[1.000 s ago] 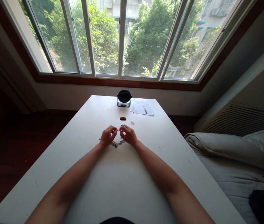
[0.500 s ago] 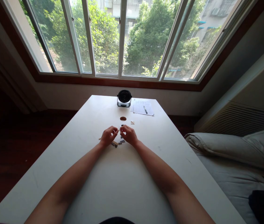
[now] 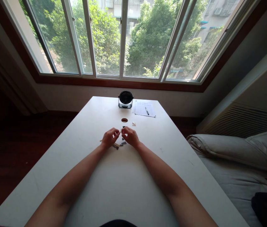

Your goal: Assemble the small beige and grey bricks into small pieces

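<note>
My left hand [image 3: 110, 137] and my right hand [image 3: 130, 136] meet above the white table, fingertips pinched close together. Between them is a small pale piece [image 3: 120, 130], too tiny to name; both hands appear closed on it. Under and beside the hands lie several small toy bricks: tan ones [image 3: 116, 145] near my left wrist and dark grey ones [image 3: 123, 143] between the wrists. A dark piece [image 3: 124, 127] shows just beyond my right fingertips. One small tan bit [image 3: 100, 140] rests left of my left hand.
On the white table [image 3: 114, 186], a black round fan-like device [image 3: 126, 99] stands at the far edge. Beside it are papers [image 3: 140, 108] with a pen [image 3: 147, 111]. A round hole [image 3: 124, 120] and a small white piece [image 3: 133, 124] lie beyond my hands. A bed [image 3: 232, 170] is at right.
Almost nothing differs. My fingers shift very slightly around the small pale piece; the bricks stay where they were.
</note>
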### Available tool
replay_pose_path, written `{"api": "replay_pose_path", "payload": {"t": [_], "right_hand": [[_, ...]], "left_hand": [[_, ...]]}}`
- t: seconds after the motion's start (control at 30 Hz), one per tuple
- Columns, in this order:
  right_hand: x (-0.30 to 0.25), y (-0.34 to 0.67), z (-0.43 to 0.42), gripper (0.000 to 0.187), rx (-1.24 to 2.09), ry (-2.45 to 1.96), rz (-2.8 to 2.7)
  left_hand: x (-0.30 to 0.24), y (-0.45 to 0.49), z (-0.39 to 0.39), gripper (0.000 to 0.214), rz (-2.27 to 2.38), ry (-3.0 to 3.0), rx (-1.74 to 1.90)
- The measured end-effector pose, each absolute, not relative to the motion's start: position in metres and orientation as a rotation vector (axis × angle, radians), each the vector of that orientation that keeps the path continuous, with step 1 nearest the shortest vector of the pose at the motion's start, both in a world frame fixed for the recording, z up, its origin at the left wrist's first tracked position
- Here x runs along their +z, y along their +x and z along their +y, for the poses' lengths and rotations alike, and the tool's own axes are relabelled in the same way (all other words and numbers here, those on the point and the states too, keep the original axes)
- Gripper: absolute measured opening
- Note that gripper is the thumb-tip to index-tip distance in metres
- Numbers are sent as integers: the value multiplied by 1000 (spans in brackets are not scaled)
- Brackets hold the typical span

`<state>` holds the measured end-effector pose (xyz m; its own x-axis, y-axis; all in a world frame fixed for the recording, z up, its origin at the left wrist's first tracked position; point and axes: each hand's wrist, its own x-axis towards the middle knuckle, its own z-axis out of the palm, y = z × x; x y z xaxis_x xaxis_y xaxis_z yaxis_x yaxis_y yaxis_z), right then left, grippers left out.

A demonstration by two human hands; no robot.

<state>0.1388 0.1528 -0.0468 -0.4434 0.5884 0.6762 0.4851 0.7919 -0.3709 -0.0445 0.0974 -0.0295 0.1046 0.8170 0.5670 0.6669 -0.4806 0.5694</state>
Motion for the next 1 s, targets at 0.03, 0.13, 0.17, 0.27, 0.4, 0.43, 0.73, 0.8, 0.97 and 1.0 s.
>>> {"api": "replay_pose_path", "payload": {"t": [0.03,0.13,0.17,0.27,0.4,0.43,0.73,0.8,0.97,1.0], "right_hand": [[-46,139,152,7,150,-789,-2122],[-44,138,150,9,131,-780,-2127],[-43,138,150,10,127,-779,-2129],[-41,138,147,13,128,-777,-2141],[-40,138,147,20,59,-766,-2192],[-40,138,147,21,33,-758,-2205],[-37,138,146,21,-41,-662,-2282],[-37,138,146,20,-42,-653,-2287],[-41,137,149,16,-5,-693,-2236],[-43,138,150,15,6,-714,-2214]], "left_hand": [[-30,-44,98,16,1504,2177,1336],[-31,-44,100,16,1508,2078,1389],[-31,-44,100,16,1512,2042,1404],[-33,-44,103,18,1523,1953,1431],[-39,-44,107,22,1468,1848,1412],[-40,-45,108,23,1447,1822,1403],[-43,-47,111,25,1439,1802,1361],[-42,-47,110,25,1459,1836,1346],[-40,-47,108,22,1539,1910,1346],[-40,-47,108,21,1557,1914,1351]]}}
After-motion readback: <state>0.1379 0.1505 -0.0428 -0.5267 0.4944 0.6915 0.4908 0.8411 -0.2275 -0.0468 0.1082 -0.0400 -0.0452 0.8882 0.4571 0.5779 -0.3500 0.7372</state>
